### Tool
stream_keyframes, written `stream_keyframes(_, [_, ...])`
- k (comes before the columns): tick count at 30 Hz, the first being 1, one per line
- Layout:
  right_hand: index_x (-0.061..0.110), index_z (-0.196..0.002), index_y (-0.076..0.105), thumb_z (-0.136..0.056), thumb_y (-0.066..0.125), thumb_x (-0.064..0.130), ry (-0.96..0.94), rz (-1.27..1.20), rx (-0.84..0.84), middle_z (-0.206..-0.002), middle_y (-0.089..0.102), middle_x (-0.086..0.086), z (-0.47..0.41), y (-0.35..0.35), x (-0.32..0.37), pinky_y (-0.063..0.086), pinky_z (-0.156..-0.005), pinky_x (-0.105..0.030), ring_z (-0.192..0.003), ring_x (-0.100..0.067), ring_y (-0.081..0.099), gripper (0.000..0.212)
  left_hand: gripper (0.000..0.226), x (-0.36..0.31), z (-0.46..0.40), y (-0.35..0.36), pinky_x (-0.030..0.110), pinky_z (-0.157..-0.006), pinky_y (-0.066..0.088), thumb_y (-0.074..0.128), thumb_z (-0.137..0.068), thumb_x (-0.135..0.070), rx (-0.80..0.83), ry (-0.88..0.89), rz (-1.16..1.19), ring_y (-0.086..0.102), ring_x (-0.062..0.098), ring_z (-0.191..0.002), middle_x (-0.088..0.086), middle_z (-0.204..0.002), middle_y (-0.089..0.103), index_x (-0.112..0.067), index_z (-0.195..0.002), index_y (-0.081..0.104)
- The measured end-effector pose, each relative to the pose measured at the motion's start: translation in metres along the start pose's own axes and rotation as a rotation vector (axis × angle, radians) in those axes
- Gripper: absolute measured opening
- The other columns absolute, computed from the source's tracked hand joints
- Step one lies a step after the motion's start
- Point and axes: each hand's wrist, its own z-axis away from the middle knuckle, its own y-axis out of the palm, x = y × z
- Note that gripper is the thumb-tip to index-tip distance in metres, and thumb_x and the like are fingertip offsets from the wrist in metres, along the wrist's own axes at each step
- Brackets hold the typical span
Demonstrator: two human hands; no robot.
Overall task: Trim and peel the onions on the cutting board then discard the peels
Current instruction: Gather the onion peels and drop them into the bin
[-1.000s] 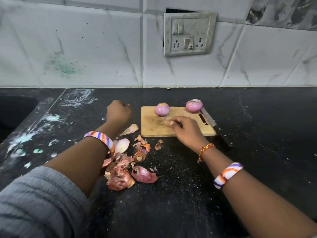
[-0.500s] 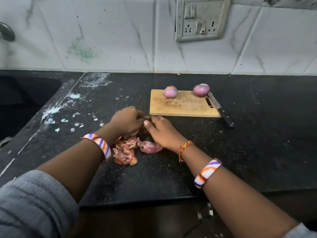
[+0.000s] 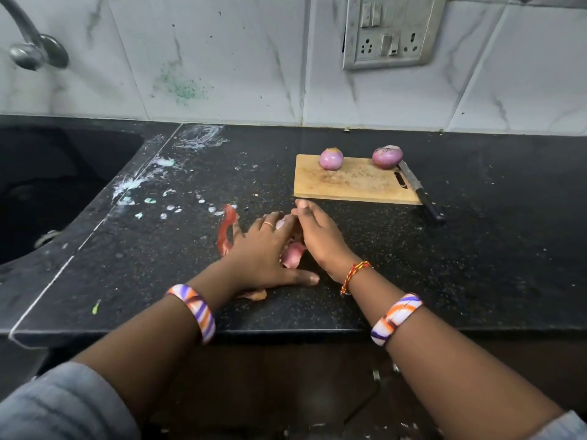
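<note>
**Two hands gather onion peels in front of the board**

Two peeled onions sit on the far edge of the cutting board (image 3: pixel 355 182). The left onion (image 3: pixel 331 159) is near the middle of that edge. The right onion (image 3: pixel 387 157) is at the board's far right corner. Both are pink and smooth.

The onion peels (image 3: pixel 293 255) are off the board, on the black counter (image 3: pixel 476 249), just in front of the board's left corner. Most of them lie between the two hands. One long red peel (image 3: pixel 227 230) sticks out to the left of the pile. One small peel (image 3: pixel 255 294) peeks out under the left wrist.

The left hand (image 3: pixel 263 252) lies flat on the pile with its fingers straight and spread, pressing on the peels. The right hand (image 3: pixel 320 238) stands on its edge on the other side, fingers straight and together, touching the peels. Neither hand is curled round anything.

A knife (image 3: pixel 419 192) lies along the board's right side, its blade tip touching the right onion and its black handle on the counter.

A sink (image 3: pixel 47 185) is far to the left of the board. A switch plate (image 3: pixel 390 33) is on the wall behind the board.
</note>
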Motion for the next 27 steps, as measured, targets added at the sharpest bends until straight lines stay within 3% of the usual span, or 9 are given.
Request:
stream_keyframes(3, [0.016, -0.125, 0.052, -0.098, 0.028, 0.044, 0.055, -0.065, -0.048, -0.116, 0.058, -0.002, 0.003, -0.002, 0.004, 0.038, -0.093, -0.027, -0.111, -0.016, 0.052, 0.045, 0.087, -0.005, -0.008, 0.006, 0.055, -0.110, 0.018, 0.049, -0.075, -0.065, -0.188, -0.007, 0.031, 0.027, 0.028, -0.137, 0.009, -0.150, 0.025, -0.023, -0.144, 0.015])
stream_keyframes(6, [0.017, -0.105, 0.056, -0.098, 0.029, 0.045, 0.073, -0.081, -0.094, -0.089, 0.059, 0.003, 0.005, -0.007, 0.006, 0.040, -0.083, -0.027, -0.088, -0.012, 0.056, 0.040, 0.044, -0.013, -0.018, 0.004, 0.043, -0.092, 0.038, 0.045, -0.088, -0.034, -0.373, 0.028, 0.016, 0.045, 0.032, -0.114, 0.012, -0.126, 0.047, -0.014, -0.127, 0.040])
stream_keyframes(10, [0.018, -0.094, 0.052, -0.099, 0.036, 0.034, 0.102, -0.175, -0.197, -0.084, 0.060, -0.003, 0.000, -0.023, 0.010, 0.053, -0.084, -0.041, -0.085, -0.020, 0.062, 0.023, 0.034, -0.019, -0.029, -0.003, 0.043, -0.085, 0.044, 0.045, -0.085, -0.015, -0.352, 0.160, 0.088, 0.052, 0.037, -0.103, 0.019, -0.111, 0.055, -0.007, -0.118, 0.048])
stream_keyframes(13, [0.009, -0.087, 0.048, -0.099, 0.034, 0.009, 0.215, -0.501, -0.143, -0.081, 0.054, -0.011, 0.000, -0.037, 0.019, 0.057, -0.058, -0.029, -0.061, -0.018, 0.064, 0.018, 0.030, -0.022, -0.035, -0.017, 0.042, -0.075, 0.049, 0.042, -0.084, -0.010, -0.463, 0.132, 0.416, 0.060, 0.037, -0.086, 0.024, -0.097, 0.063, -0.002, -0.109, 0.056])
stream_keyframes(16, [0.007, -0.085, 0.051, -0.097, 0.036, 0.000, 0.204, -0.627, -0.203, -0.076, 0.051, -0.009, -0.002, -0.052, 0.024, 0.056, -0.052, -0.023, -0.056, -0.014, 0.062, 0.020, 0.021, -0.017, -0.040, -0.039, 0.030, -0.048, 0.046, 0.037, -0.096, -0.008, -0.522, -0.073, 0.948, 0.052, 0.023, -0.053, 0.011, -0.070, 0.060, -0.007, -0.100, 0.057])
stream_keyframes(19, [0.009, -0.097, 0.055, -0.091, 0.052, 0.003, 0.166, -0.396, -0.199, -0.088, 0.055, -0.007, -0.001, -0.054, 0.020, 0.055, -0.064, -0.022, -0.073, -0.012, 0.057, 0.009, 0.026, 0.001, -0.042, -0.063, 0.027, -0.047, 0.038, 0.036, -0.098, -0.015, -0.600, -0.309, 1.358, 0.044, 0.013, -0.048, 0.002, -0.065, 0.052, -0.014, -0.077, 0.051])
stream_keyframes(21, [0.014, -0.118, 0.053, -0.082, 0.067, 0.023, 0.115, -0.038, -0.058, -0.114, 0.054, -0.006, 0.004, -0.046, 0.016, 0.049, -0.085, -0.027, -0.102, -0.016, 0.054, 0.039, 0.023, 0.020, -0.043, -0.073, 0.031, -0.054, 0.040, 0.038, -0.096, -0.016, -0.646, -0.398, 1.553, 0.047, 0.014, -0.052, 0.004, -0.068, 0.051, -0.013, -0.077, 0.049])
stream_keyframes(24, [0.029, -0.148, 0.010, -0.068, 0.071, 0.055, 0.040, 0.476, 0.307, -0.156, 0.006, -0.008, 0.011, -0.023, 0.014, 0.014, -0.115, -0.045, -0.143, -0.027, 0.004, 0.104, 0.015, 0.049, -0.043, -0.072, 0.034, -0.064, 0.045, 0.040, -0.094, -0.021, -0.672, -0.525, 1.697, 0.051, 0.017, -0.061, 0.007, -0.079, 0.054, -0.009, -0.091, 0.049])
stream_keyframes(27, [0.042, -0.145, -0.008, -0.075, 0.057, 0.065, -0.082, 0.789, 0.481, -0.153, -0.025, -0.011, 0.015, 0.007, 0.009, -0.007, -0.112, -0.052, -0.140, -0.035, -0.022, 0.099, 0.019, 0.062, -0.039, -0.066, 0.021, -0.047, 0.047, 0.036, -0.095, -0.020, -0.661, -0.571, 1.833, 0.053, 0.013, -0.049, 0.002, -0.069, 0.054, -0.005, -0.103, 0.045])
